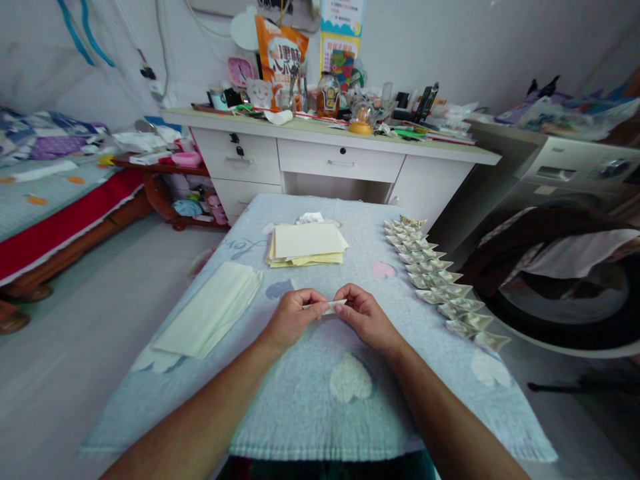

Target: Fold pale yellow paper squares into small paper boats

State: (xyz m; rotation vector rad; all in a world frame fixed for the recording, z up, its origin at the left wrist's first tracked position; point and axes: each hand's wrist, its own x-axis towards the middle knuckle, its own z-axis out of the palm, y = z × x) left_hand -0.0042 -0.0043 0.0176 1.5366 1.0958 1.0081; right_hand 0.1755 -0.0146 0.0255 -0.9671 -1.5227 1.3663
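Note:
A small folded piece of pale paper [331,306] is pinched between my two hands above the cloth-covered table [320,420]. My left hand [295,317] grips its left end, thumb on the near side. My right hand [367,317] holds the right end the same way, its fingers curled and largely hiding the fold. Beyond my hands lies a stack of cream paper sheets [307,241]. To the left rests a pile of larger pale-green sheets [205,310]. Folded paper boats [440,280] stand in rows along the table's right side.
A crumpled white tissue [310,217] sits behind the cream stack. Past the table's far edge stands a white desk [320,160] crowded with jars, a clock and an orange bag [280,60]. On the right is a washing machine [560,173], and a bed [65,200] is at left.

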